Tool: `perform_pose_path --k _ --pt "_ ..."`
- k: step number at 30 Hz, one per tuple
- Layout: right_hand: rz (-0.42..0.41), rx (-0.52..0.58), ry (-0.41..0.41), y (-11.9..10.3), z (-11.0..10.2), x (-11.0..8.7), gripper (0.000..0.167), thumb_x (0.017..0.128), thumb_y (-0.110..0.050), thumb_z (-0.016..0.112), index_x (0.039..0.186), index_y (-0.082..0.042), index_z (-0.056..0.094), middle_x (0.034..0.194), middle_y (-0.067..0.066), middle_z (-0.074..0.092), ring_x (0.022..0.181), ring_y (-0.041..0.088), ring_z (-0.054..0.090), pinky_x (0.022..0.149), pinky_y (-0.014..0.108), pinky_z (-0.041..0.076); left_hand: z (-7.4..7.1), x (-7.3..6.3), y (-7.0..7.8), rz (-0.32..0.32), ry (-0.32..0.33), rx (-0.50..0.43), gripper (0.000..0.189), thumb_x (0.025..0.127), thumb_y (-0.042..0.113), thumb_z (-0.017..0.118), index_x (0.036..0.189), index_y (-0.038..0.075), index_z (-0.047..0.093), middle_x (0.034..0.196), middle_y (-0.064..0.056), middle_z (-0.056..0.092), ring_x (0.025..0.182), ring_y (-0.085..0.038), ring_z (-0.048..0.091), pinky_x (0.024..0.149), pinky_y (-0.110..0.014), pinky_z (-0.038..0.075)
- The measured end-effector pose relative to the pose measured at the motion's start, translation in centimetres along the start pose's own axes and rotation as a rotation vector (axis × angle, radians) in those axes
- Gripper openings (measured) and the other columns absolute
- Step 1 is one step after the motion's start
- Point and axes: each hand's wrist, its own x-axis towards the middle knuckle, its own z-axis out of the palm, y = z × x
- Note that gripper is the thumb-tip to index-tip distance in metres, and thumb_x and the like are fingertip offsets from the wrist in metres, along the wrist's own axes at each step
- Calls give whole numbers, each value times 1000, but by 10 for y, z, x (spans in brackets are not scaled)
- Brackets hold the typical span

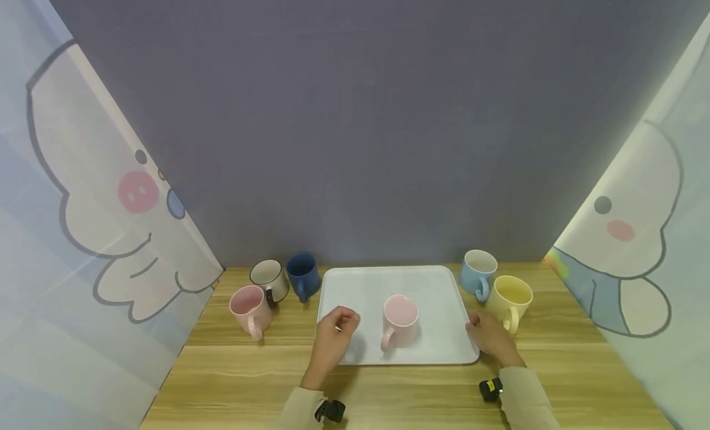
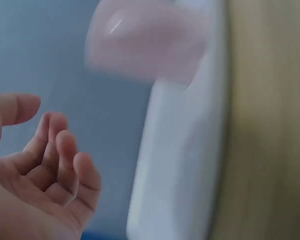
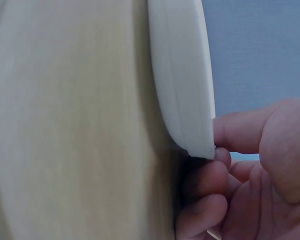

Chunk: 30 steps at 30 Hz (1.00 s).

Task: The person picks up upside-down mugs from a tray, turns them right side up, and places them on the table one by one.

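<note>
A white tray [image 1: 355, 288] lies on the wooden table with a pink mug [image 1: 400, 322] standing on it, handle toward the front left. My right hand [image 1: 490, 336] grips the tray's right rim near its front corner. In the right wrist view the thumb [image 3: 242, 131] presses the rim from above and curled fingers [image 3: 205, 177] come under the edge. Over the tray's left front part, my left hand [image 1: 335, 336] hangs loosely curled and holds nothing. The left wrist view has that hand's fingers [image 2: 87, 175] apart from the tray and the blurred mug.
Left of the tray stand a second pink mug [image 1: 252, 310], a white mug with a dark rim [image 1: 274, 283] and a dark blue mug [image 1: 304, 275]. To its right are a light blue mug [image 1: 477, 273] and a yellow mug [image 1: 506, 304], close to my right hand. A grey panel [image 1: 355, 140] rises behind.
</note>
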Motion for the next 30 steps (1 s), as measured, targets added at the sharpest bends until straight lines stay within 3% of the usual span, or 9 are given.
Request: perform_pose_path --k 3,6,9,16,19,24,30 --pt "1 -1 1 0 0 0 17 98 -15 54 99 1 60 88 11 63 78 23 58 65 34 44 21 -8 0 47 -120 28 11 95 22 72 93 12 72 84 -1 71 72 -1 58 69 -20 50" --pt "-1 4 -1 -1 0 1 18 98 -15 55 100 1 60 88 11 63 78 23 58 65 34 45 35 -14 0 39 -218 32 17 95 27 73 92 10 71 83 0 70 71 -1 57 66 -20 50" --pt "-7 1 -2 -1 0 1 18 98 -15 55 100 1 60 88 10 63 78 23 58 65 34 45 44 -17 0 11 -272 23 22 95 31 74 90 10 71 78 1 68 67 -1 54 63 -19 48" --pt "-13 19 -5 0 -1 0 16 98 -15 55 98 1 60 86 9 62 77 22 57 65 33 44 54 -16 -1 -13 -289 -62 29 99 32 69 86 6 73 75 -7 71 60 0 51 56 -18 45" --pt "-13 23 -9 0 -1 0 17 98 -15 55 99 1 60 87 9 62 78 22 57 65 33 44 56 -15 1 -52 -302 -90 35 101 33 65 86 2 72 74 -9 71 55 -1 49 51 -18 43" --pt "-12 24 -12 0 -1 0 18 98 -15 55 100 2 60 87 10 62 78 22 57 65 33 44 59 -16 6 -149 -341 -158 40 104 31 60 90 -6 70 71 -6 67 47 -4 46 45 -19 37" --pt "-20 7 1 1 0 0 17 97 -14 55 99 2 60 88 10 62 79 23 57 66 33 44 60 -17 13 -191 -334 -204 39 104 28 59 91 -8 68 68 -2 64 44 -7 48 44 -18 39"
